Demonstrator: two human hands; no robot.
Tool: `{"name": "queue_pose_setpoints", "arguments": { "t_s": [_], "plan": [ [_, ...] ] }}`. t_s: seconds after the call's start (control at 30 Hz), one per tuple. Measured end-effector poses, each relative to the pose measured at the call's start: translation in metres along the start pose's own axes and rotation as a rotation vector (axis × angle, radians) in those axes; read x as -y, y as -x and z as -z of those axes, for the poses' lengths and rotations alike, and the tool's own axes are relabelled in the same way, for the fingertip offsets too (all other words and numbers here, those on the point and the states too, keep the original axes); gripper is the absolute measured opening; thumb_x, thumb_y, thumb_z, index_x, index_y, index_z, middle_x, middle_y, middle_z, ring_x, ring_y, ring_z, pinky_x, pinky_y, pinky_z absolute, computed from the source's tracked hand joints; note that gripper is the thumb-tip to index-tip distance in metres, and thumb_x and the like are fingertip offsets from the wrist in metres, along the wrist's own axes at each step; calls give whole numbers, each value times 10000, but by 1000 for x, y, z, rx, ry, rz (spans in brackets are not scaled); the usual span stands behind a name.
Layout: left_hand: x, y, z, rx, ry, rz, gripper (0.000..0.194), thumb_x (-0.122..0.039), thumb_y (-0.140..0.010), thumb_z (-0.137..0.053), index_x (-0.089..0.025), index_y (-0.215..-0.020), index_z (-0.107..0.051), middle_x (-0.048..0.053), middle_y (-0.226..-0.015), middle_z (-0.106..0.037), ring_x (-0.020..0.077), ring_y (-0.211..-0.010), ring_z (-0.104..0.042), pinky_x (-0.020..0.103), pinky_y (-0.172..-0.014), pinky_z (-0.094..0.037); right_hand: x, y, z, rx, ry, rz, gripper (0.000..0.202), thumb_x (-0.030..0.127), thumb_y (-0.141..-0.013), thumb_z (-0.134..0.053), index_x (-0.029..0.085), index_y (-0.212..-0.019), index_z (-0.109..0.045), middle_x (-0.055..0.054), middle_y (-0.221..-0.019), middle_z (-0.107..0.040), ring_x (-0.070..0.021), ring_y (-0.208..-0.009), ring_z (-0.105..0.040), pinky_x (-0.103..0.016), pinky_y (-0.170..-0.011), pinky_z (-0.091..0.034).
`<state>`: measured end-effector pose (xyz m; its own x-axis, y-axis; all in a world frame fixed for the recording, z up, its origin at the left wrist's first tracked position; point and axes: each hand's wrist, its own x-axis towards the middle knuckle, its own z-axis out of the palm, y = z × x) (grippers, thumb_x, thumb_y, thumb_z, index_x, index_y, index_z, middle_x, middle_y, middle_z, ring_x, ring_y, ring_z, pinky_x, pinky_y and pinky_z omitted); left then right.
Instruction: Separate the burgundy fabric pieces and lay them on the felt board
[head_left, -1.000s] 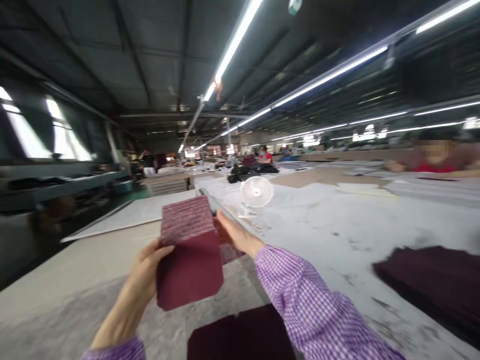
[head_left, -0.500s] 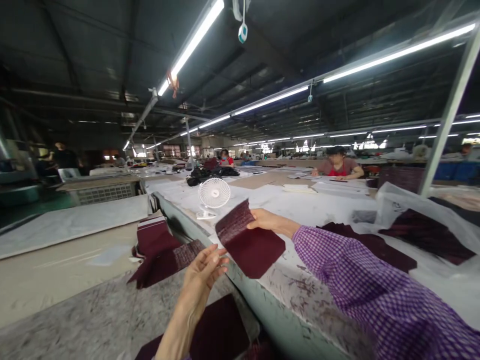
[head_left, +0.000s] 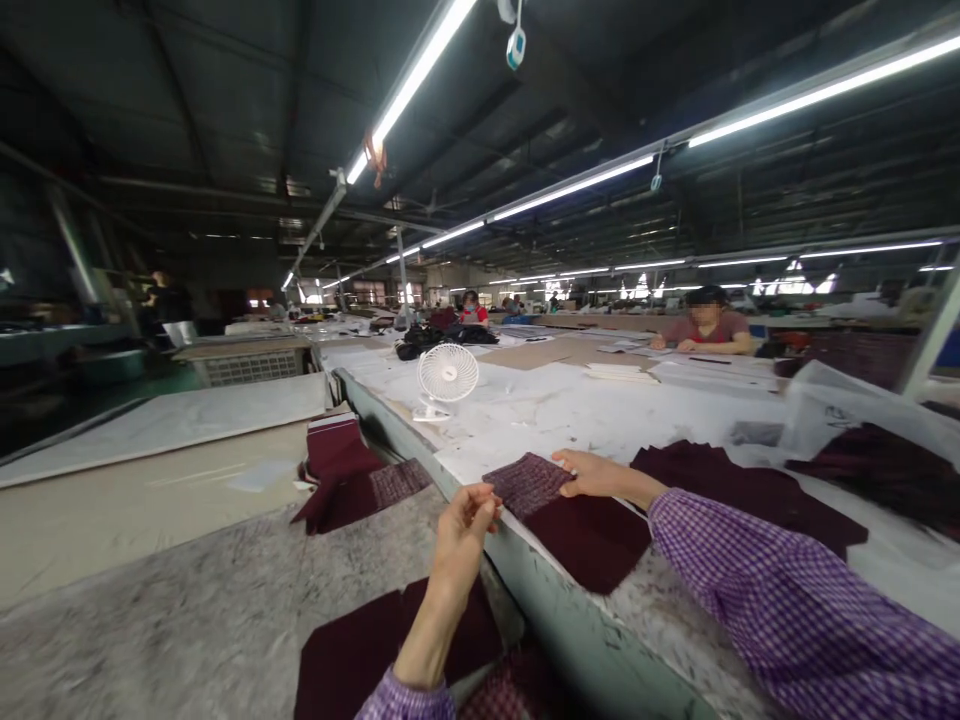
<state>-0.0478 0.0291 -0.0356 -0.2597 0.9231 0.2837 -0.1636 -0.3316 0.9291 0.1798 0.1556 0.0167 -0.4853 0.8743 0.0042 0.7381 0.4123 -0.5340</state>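
A maroon fabric piece [head_left: 589,540] with a speckled, whitish-patterned band lies over the front edge of the long white table. My right hand [head_left: 600,475] pinches its far right side, by the band. At the band's near left corner, my left hand [head_left: 461,530] has thumb and fingers drawn together on the cloth; the fingertips partly cover that corner. More maroon pieces [head_left: 352,650] lie on the lower grey surface beneath my left forearm. A folded maroon stack [head_left: 341,465] with a similar speckled end rests farther left.
A white clip fan [head_left: 448,373] stands near the table edge. Dark maroon cloth [head_left: 742,490] and clear plastic sheeting [head_left: 832,400] lie to the right. A gap runs between the white table [head_left: 525,390] and the lower grey surface [head_left: 187,610]. A co-worker [head_left: 705,325] sits across the table.
The fabric piece has come down from a lifted tilt to lie flat on the table. My right hand lowered with it. My left hand's spread fingers have closed at its corner. The view turned left.
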Motion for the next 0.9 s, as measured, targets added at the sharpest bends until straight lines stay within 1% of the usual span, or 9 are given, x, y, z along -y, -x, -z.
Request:
{"name": "queue_pose_setpoints", "arguments": {
  "t_s": [0.07,0.17,0.27,0.37,0.5,0.6,0.7,0.77,0.9],
  "plan": [
    [4,4,-1,0,-131,-47,248,-352,-741,-647,-168,-906,-629,72,-847,-672,177,-773,-614,289,-678,-487,-5,6,2,-43,90,-11,664,209,-658,-643,138,-1304,-506,-142,-1194,-588,-254,-1033,-580,-369,-924,-411],
    [7,15,-4,57,-396,-224,129,-209,-786,-570,-200,-896,-638,57,-918,-662,195,-887,-597,332,-800,-476,-8,14,2,-110,219,28,447,187,-673,-632,195,-1118,-595,-69,-1058,-611,-207,-929,-580,-331,-861,-419],
    [6,27,-13,194,-615,-472,216,-115,-833,-499,-219,-951,-647,57,-994,-650,203,-979,-553,368,-901,-443,-8,17,-2,-149,248,33,256,155,-661,-627,190,-914,-613,-41,-917,-605,-186,-826,-562,-316,-784,-424],
    [4,34,-24,287,-790,-625,287,-123,-888,-443,-231,-1075,-632,65,-1099,-638,222,-1049,-505,407,-924,-420,-8,17,-8,-176,221,34,222,139,-648,-623,180,-866,-607,-45,-898,-609,-188,-814,-557,-329,-776,-427],
    [2,33,-34,358,-954,-696,226,-205,-914,-463,-232,-1027,-657,54,-1053,-660,232,-1049,-500,441,-946,-378,-12,17,-6,-124,103,36,179,159,-644,-641,177,-821,-642,-36,-843,-659,-183,-808,-594,-322,-786,-465],
    [0,29,-37,403,-1003,-692,205,-224,-918,-465,-224,-955,-667,49,-952,-665,212,-955,-532,439,-942,-365,-23,16,11,-74,-50,21,213,224,-682,-645,169,-885,-683,-58,-897,-705,-181,-859,-639,-303,-812,-493],
    [0,28,-38,412,-1027,-679,189,-228,-913,-477,-218,-946,-663,46,-951,-659,209,-944,-537,447,-973,-338,-38,17,37,-222,-308,-49,322,249,-683,-645,145,-986,-681,-110,-1004,-705,-200,-940,-645,-316,-854,-492],
    [1,28,-38,407,-1024,-670,182,-226,-909,-483,-214,-954,-658,45,-963,-657,207,-948,-536,446,-985,-328,-40,23,50,-279,-357,-65,298,249,-662,-652,129,-933,-685,-116,-940,-712,-210,-897,-653,-325,-842,-492],
    [1,25,-38,400,-1019,-658,181,-214,-905,-483,-222,-950,-658,36,-964,-657,208,-962,-525,430,-969,-341,-8,57,41,67,-90,138,253,332,-744,-613,168,-916,-700,-57,-819,-707,-204,-794,-655,-307,-751,-500]
  ]
}}
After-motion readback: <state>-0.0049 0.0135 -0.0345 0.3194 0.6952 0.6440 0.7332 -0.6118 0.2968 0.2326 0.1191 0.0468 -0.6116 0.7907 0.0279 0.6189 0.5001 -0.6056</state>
